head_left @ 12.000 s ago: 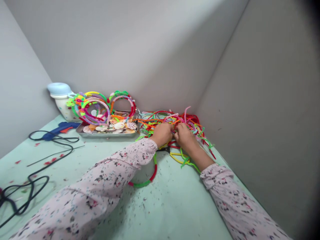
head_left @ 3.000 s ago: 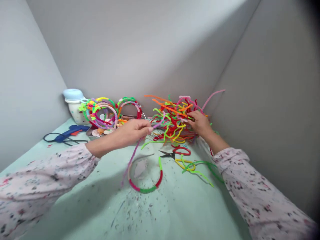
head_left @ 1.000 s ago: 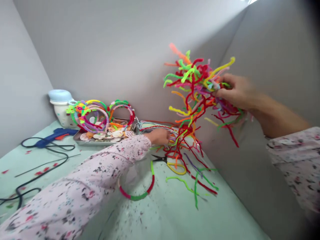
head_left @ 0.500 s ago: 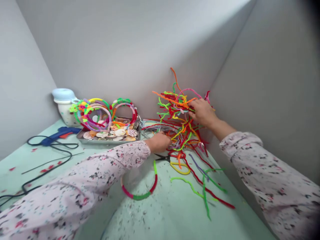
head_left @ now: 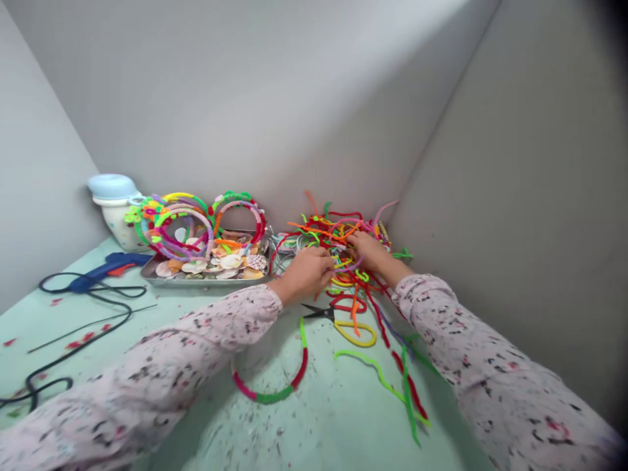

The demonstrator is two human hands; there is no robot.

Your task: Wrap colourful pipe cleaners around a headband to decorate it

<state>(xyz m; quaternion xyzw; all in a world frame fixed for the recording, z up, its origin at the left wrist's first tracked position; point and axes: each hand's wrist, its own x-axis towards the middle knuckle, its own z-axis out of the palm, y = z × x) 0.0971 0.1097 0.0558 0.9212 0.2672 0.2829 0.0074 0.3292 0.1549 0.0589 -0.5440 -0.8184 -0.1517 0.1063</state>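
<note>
A tangled heap of bright pipe cleaners [head_left: 338,226] lies against the back wall. At its front left, my left hand [head_left: 308,271] is closed, fingers curled together by the strands, and what they hold is hidden. My right hand [head_left: 371,252] dips into the heap from the right, fingers bent around some pipe cleaners. Just in front lie scissors [head_left: 356,333] with black blades and one yellow, one red handle loop. Below my left forearm rests a headband [head_left: 272,397] wrapped in green, red and pink, partly hidden by the sleeve.
A metal tray [head_left: 196,283] of seashells [head_left: 230,261] holds several wrapped headbands [head_left: 184,212]. Left of it are a blue glue gun [head_left: 101,271] with a black cord and a white jar [head_left: 118,219] with a blue lid. Loose green pipe cleaners [head_left: 375,366] lie at front right.
My right hand has come down and left, lowering the raised bunch of pipe cleaners into the heap. My left hand stays beside it, its fingers more in sight.
</note>
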